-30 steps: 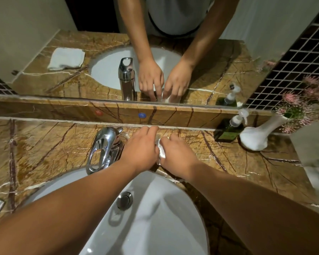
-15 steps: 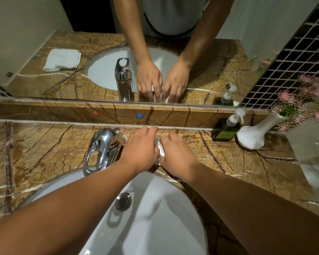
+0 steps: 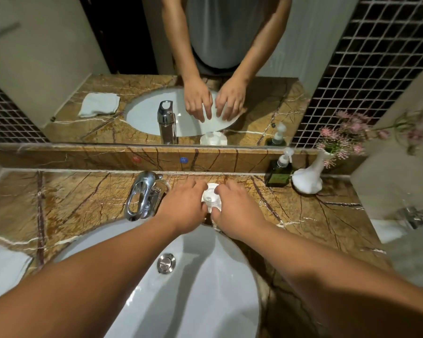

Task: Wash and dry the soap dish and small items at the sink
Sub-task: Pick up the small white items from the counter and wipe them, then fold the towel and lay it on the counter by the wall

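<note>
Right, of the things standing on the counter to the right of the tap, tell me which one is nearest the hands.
The small white dish: both hands touch it, left hand and right hand. The green pump bottle and white vase stand farther right.

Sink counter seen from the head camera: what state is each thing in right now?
Faucet: no water seen running.
Sink basin: looks empty; whether the drain stopper is shut cannot be told.
Small white item: on the counter behind the basin, both hands on it.
Left hand: fingers on the item.
Right hand: fingers on the item.
Green pump bottle: upright.
White vase: upright, holding pink flowers.
</note>
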The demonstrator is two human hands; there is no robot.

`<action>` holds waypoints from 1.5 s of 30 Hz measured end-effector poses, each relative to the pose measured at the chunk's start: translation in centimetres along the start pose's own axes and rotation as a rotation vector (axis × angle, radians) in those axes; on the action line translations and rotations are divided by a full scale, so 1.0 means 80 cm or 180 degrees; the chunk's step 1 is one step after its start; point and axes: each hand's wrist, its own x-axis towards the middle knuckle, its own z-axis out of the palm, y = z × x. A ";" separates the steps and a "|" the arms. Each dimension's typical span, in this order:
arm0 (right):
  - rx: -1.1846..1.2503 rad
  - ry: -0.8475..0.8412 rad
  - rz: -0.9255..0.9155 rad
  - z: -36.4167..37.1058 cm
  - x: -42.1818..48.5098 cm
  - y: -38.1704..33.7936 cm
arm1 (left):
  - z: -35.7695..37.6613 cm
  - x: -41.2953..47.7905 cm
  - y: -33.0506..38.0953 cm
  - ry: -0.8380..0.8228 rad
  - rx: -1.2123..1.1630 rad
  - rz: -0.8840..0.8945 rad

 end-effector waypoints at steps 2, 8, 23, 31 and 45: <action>0.0008 -0.0063 0.0042 -0.006 -0.017 -0.008 | -0.007 -0.019 0.008 -0.0028 0.0021 -0.0018; 0.0086 -0.0094 0.0043 -0.019 -0.061 -0.036 | -0.021 -0.080 0.019 -0.0112 0.0131 -0.0065; -0.0103 -0.0119 0.0358 0.017 -0.163 -0.171 | -0.059 -0.232 -0.070 -0.0099 0.0169 0.0076; -0.0250 -0.0319 0.0507 0.050 -0.200 -0.236 | -0.072 -0.298 -0.133 -0.0275 0.0348 -0.0039; 0.0149 -0.0338 0.0390 0.080 -0.197 -0.261 | -0.063 -0.322 -0.156 -0.0296 -0.0298 -0.0576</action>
